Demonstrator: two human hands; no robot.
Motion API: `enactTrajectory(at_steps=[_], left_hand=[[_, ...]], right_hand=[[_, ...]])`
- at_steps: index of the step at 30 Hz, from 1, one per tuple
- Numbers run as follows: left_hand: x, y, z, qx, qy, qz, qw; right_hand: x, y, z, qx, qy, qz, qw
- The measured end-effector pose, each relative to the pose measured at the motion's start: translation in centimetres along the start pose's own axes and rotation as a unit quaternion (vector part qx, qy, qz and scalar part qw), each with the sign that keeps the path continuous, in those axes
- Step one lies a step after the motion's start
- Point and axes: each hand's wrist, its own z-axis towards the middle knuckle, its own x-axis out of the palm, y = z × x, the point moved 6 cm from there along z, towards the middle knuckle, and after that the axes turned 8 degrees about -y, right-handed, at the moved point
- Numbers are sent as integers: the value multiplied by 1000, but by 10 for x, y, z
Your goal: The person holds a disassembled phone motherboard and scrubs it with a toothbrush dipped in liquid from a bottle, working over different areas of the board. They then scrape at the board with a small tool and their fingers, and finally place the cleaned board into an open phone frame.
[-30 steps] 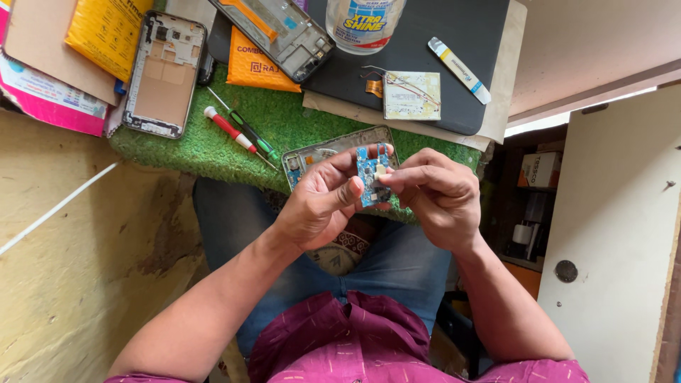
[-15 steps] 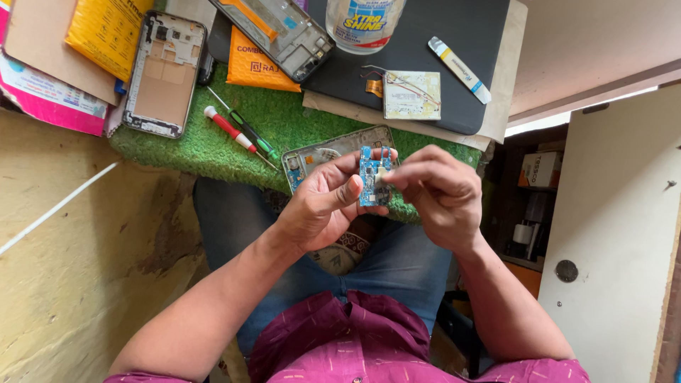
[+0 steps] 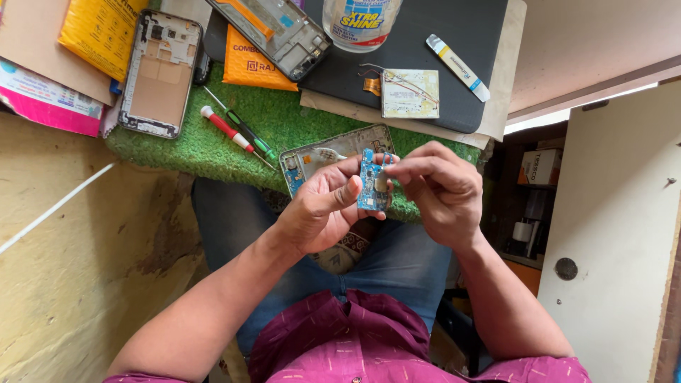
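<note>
While it is held above the lap, just in front of the mat's near edge, the scene is recorded as follows.

Circuit board: a small blue phone circuit board (image 3: pixel 372 181) is held upright between both hands, over the blue jeans.
Left hand: the left hand (image 3: pixel 323 206) is closed on the board, the thumb pressed on its lower face and the fingers curled behind it.
Right hand: the right hand (image 3: pixel 436 188) is closed in a narrow pinch at the board's upper right edge; whether a small part is gripped there cannot be told.
Phone frame: an opened phone frame (image 3: pixel 319 159) is seen lying on the mat just behind the hands.
Screwdrivers: a red-handled screwdriver (image 3: pixel 225 129) and a green-handled screwdriver (image 3: pixel 250 135) are laid side by side on the mat.
Surface: a green artificial-grass mat (image 3: pixel 198 152) is spread on the worktop, with a dark pad (image 3: pixel 454 28) laid over its far right part.
Other parts: a second phone housing (image 3: pixel 159 74) is placed at the mat's left; a pale rectangular board with wires (image 3: pixel 410 93) and a white tube (image 3: pixel 457 58) are set on the dark pad.
Packages: an orange pouch (image 3: pixel 252 67) and a yellow packet (image 3: pixel 99 32) are placed at the far edge; a white jar with a blue and yellow label (image 3: pixel 360 21) is stood on the pad.
Room: a yellowish worn floor (image 3: pixel 78 269) is seen at left, a white panel (image 3: pixel 617 234) at right.
</note>
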Motion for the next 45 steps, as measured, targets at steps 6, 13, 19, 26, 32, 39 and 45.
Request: enactTrajectory(at_steps=[6, 13, 19, 26, 32, 39, 45], left_hand=[[0, 7, -2, -19, -3, -27, 999], [0, 1, -1, 10, 6, -18, 1000], [1, -8, -2, 46, -10, 13, 999], [8, -15, -2, 151, 11, 133, 979], [5, -11, -4, 153, -26, 180, 971], [3, -10, -5, 152, -35, 179, 971], [6, -11, -6, 158, -39, 200, 966]], right_hand=[[-1, 2, 0, -51, 43, -29, 997], [3, 7, -4, -81, 3, -80, 993], [2, 18, -5, -116, -35, -160, 980], [0, 16, -7, -62, -72, -130, 987], [2, 8, -9, -8, -78, -75, 994], [3, 8, -8, -6, -65, -101, 993], [6, 12, -6, -41, -41, -103, 993]])
